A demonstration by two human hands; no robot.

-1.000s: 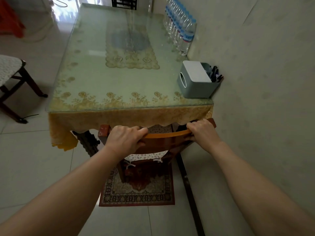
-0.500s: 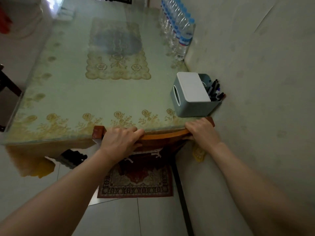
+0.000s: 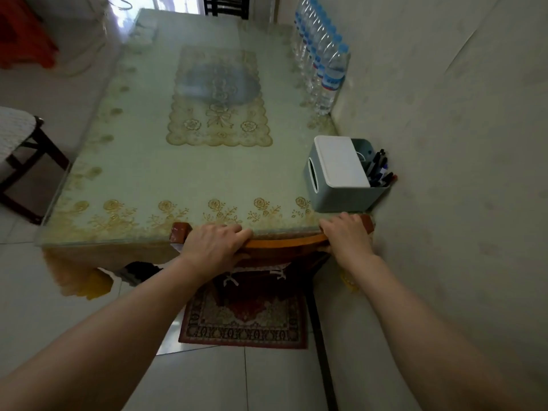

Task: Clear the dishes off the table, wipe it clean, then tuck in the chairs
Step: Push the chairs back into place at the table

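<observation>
Your left hand (image 3: 215,247) and right hand (image 3: 345,235) curl over wooden chair back (image 3: 284,243), gripping top rail, chair pushed against near edge of glass-topped table (image 3: 148,173). Grey tissue box (image 3: 341,176) sits at near right corner by wall; water bottles (image 3: 323,57) line far right side. Small rug (image 3: 246,318) lies under chair.

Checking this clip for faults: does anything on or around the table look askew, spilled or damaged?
Nothing stands out. The glass-topped table shows no spill, the grey tissue box with pens and the row of clear water bottles stand upright by the wall, and both hands, left hand and right hand, grip the wooden chair back.
</observation>
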